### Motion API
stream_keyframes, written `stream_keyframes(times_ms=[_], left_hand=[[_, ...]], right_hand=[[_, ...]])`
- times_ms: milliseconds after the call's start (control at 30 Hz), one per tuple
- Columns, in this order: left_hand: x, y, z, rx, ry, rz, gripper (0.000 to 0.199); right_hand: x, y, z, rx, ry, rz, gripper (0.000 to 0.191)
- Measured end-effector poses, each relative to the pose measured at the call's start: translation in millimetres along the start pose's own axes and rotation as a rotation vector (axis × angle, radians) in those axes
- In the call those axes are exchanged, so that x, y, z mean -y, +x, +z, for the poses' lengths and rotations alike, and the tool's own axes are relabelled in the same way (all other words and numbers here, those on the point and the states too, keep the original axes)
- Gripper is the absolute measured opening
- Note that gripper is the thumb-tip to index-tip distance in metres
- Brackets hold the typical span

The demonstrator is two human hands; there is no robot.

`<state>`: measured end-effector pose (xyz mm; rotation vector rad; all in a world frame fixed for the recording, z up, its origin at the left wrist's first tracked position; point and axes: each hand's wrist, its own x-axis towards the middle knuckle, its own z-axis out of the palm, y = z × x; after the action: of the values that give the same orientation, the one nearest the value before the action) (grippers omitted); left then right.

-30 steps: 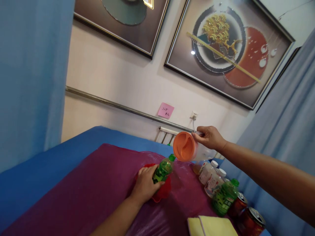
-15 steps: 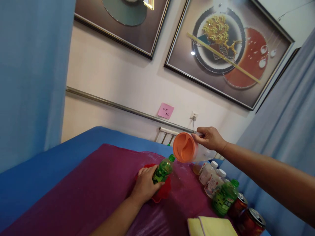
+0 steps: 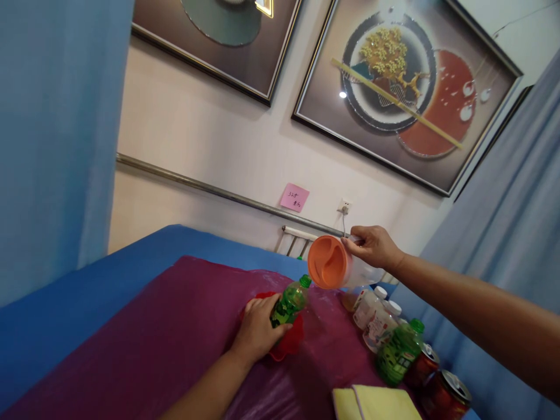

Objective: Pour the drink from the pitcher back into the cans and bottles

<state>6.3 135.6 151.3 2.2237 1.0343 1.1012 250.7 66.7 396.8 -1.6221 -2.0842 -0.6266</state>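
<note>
My left hand (image 3: 259,329) is wrapped round a green plastic bottle (image 3: 290,303), which tilts to the right above a red dish (image 3: 289,344). Whether the bottle touches the dish I cannot tell. By its handle, my right hand (image 3: 373,248) grips a clear pitcher with an orange lid (image 3: 328,262). The pitcher is tipped on its side, its lid facing left and toward me, just above and right of the bottle's green cap. No stream of liquid shows between them.
Along the right edge stand white-capped bottles (image 3: 380,326), another green bottle (image 3: 399,353) and red cans (image 3: 448,395). A folded yellow cloth (image 3: 376,403) lies at the front on the purple sheet (image 3: 153,344). Behind are a metal rail (image 3: 205,188) and a blue curtain (image 3: 494,192).
</note>
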Motion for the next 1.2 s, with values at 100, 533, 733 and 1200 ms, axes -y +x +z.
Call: stream_keyframes(times_ms=[100,533,733,1200], left_hand=[[-1.1,0.0,-1.0,0.001,0.003,-0.003,0.063],[-3.5,0.0,-2.1,0.015,-0.001,-0.007,0.063],[-3.3,-0.4,-2.5,0.014,0.006,-0.006,0.063],[0.1,-0.6,0.2,0.02,-0.011,0.012,0.065]], right_hand=[[0.2,-0.1,-0.2,-0.004,0.001,0.002,0.043],[1.1,-3.1,0.4,-0.018,-0.022,-0.025,0.043],[-0.3,-4.0,2.0,-0.04,-0.031,-0.033,0.042],[-0.1,-4.9,1.2,-0.04,-0.025,-0.028,0.043]])
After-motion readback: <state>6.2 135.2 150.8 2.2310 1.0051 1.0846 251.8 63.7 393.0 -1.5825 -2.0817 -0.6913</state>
